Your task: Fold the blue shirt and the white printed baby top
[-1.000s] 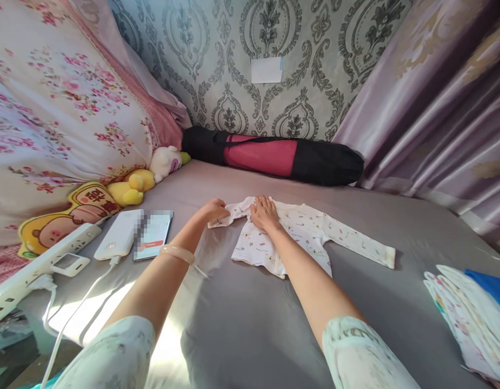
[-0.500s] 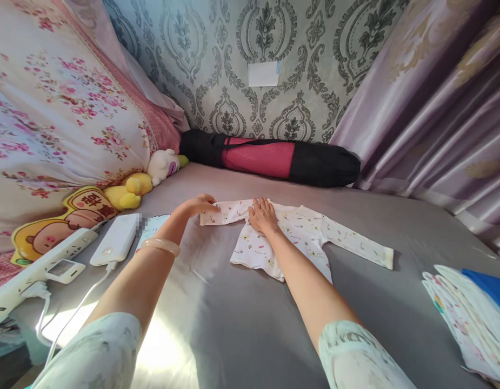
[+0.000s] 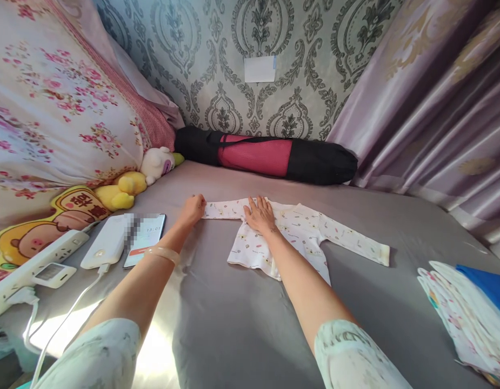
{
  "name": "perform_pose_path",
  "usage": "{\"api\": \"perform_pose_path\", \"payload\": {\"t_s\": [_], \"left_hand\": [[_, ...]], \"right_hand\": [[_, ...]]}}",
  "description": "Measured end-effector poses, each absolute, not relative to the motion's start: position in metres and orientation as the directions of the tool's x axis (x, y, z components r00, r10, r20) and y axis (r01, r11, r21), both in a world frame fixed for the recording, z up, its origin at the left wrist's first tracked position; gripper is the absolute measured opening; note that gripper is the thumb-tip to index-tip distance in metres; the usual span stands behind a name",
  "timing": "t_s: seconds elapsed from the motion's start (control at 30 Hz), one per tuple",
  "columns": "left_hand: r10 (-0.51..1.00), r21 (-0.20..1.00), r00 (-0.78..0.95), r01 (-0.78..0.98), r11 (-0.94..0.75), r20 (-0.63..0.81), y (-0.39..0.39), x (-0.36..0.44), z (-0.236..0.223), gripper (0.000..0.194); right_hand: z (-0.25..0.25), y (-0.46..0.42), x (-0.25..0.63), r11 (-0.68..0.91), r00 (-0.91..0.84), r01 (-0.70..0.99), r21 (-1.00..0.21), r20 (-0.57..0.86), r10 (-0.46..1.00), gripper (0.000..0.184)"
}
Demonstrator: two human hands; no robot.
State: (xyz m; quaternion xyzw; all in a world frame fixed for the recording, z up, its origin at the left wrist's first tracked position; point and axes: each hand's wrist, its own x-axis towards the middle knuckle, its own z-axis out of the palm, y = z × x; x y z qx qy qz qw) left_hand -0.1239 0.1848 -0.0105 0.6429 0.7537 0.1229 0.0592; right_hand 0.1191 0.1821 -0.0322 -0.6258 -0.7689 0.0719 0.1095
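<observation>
Left hand (image 3: 194, 209), now farther out, pinches a thin sleeve (image 3: 223, 209), earlier rumpled, running straight to the right hand (image 3: 260, 216), fingers slightly spread on the printed shirt (image 3: 296, 232).

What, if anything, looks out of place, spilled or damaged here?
One oddity: a blocky pixelated patch hides the upper left part of the phone, beside the white power bank, probably image masking rather than damage. Nothing visible looks spilled or torn; the printed shirt lies spread on the grey sheet.
</observation>
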Motion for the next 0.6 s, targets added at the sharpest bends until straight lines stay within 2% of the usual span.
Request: {"api": "perform_pose_path", "payload": {"t_s": [0.07,0.17,0.4,0.53,0.6], "left_hand": [[0.987,0.177,-0.117,0.979,0.096,0.108,0.180,-0.124,-0.013,0.036],[0.988,0.117,-0.078,0.991,0.063,0.133,0.178,-0.125,-0.014,0.043],[0.990,0.125,-0.057,0.991,0.041,0.132,0.185,-0.132,-0.020,0.039],[0.988,0.122,-0.145,0.983,0.138,0.052,0.185,-0.130,-0.012,0.036],[0.974,0.067,-0.207,0.977,0.201,0.090,0.184,-0.122,-0.005,0.035]], "right_hand": [[-0.032,0.181,0.119,0.206,-0.193,0.947,-0.247,0.079,0.978,0.058],[-0.032,0.181,0.119,0.205,-0.190,0.947,-0.246,0.082,0.978,0.058],[-0.033,0.183,0.118,0.195,-0.185,0.948,-0.250,0.064,0.981,0.059],[-0.033,0.183,0.117,0.196,-0.184,0.947,-0.256,0.070,0.980,0.059],[-0.033,0.182,0.117,0.196,-0.183,0.946,-0.257,0.074,0.980,0.059]]}}
